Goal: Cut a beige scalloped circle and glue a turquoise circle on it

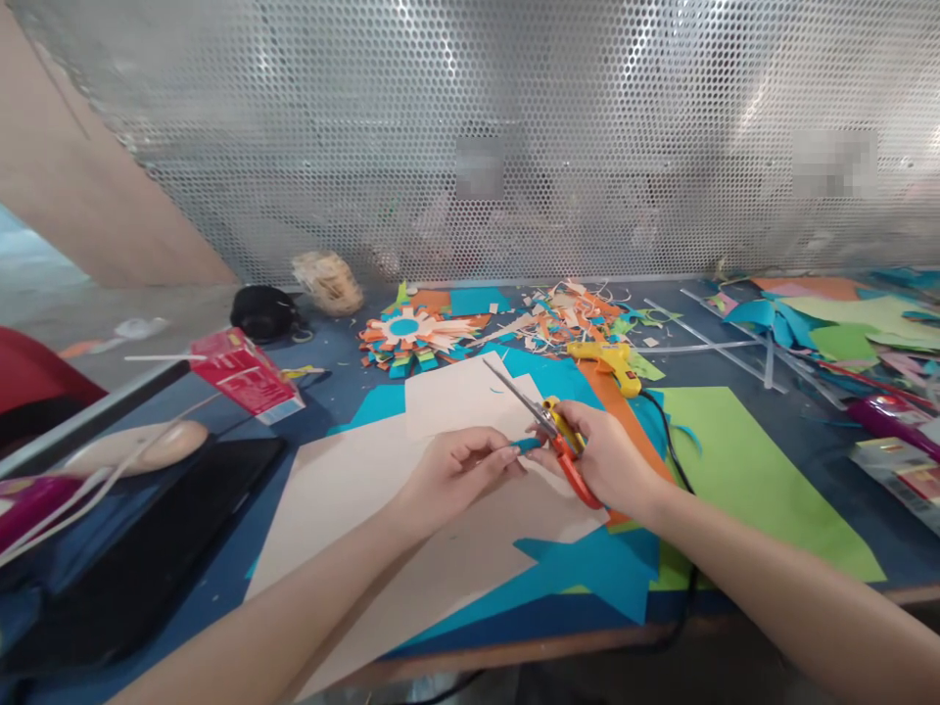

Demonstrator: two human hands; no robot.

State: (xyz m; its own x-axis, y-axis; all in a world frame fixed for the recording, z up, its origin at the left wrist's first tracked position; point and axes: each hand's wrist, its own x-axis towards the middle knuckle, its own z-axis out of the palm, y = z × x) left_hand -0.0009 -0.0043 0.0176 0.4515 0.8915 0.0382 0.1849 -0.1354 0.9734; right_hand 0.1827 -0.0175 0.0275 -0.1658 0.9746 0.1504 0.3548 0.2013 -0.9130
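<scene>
One glue gun [613, 363] lies beyond; left grip [461, 472] pinches paper [526, 445], right grip [613, 455] clasps scissors [544, 419].

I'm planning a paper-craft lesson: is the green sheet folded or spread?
Spread: the green sheet lies flat, its broad face and straight edges showing. Blue paper and the right arm cover parts; there, I cannot tell.

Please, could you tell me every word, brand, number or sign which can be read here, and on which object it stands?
No text can be read with certainty.
Red drink carton: pale print, too blurred to read.
Printed flat package at the right edge: too blurred to read.
Yellow glue gun: any marking is too small to read.
Scissors in the right hand: no lettering can be made out.
</scene>
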